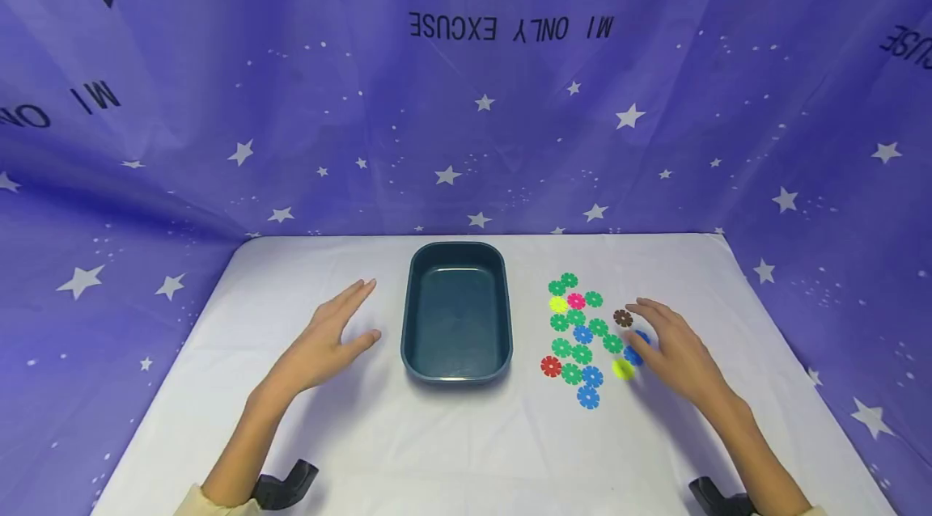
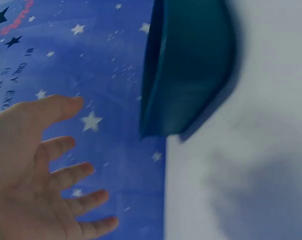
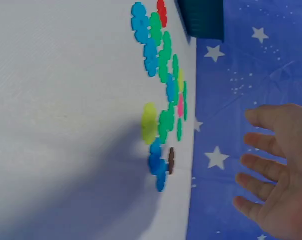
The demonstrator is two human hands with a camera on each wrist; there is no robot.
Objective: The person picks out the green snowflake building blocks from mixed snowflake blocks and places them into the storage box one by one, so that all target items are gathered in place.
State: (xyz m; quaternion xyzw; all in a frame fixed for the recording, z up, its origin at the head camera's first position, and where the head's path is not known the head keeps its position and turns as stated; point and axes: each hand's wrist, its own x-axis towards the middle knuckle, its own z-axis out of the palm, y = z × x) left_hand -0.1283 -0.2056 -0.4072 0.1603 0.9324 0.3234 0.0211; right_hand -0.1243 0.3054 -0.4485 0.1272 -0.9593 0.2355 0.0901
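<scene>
A dark teal rectangular tray [image 1: 457, 377] with rounded corners stands mid-table. To its left, my left hand [image 1: 324, 342] hovers with fingers extended and nothing in it; the left wrist view shows its spread fingers apart from the tray wall [image 2: 196, 70]. Right of the tray lie several flat notched plastic discs: green [image 1: 582, 354], blue [image 1: 588, 397], red [image 1: 551, 366], pink [image 1: 576, 302], yellow [image 1: 623, 370] and brown [image 1: 622, 318]. Over their right side hangs my right hand [image 1: 677, 350], empty, fingers spread, partly covering two blue discs [image 3: 156, 157] in the head view.
White cloth [image 1: 451, 451] covers the table. Behind and at both sides hangs a purple-blue curtain [image 1: 364, 120] with stars and lettering. A black strap piece [image 1: 285, 485] sits by the left wrist, another [image 1: 717, 497] by the right.
</scene>
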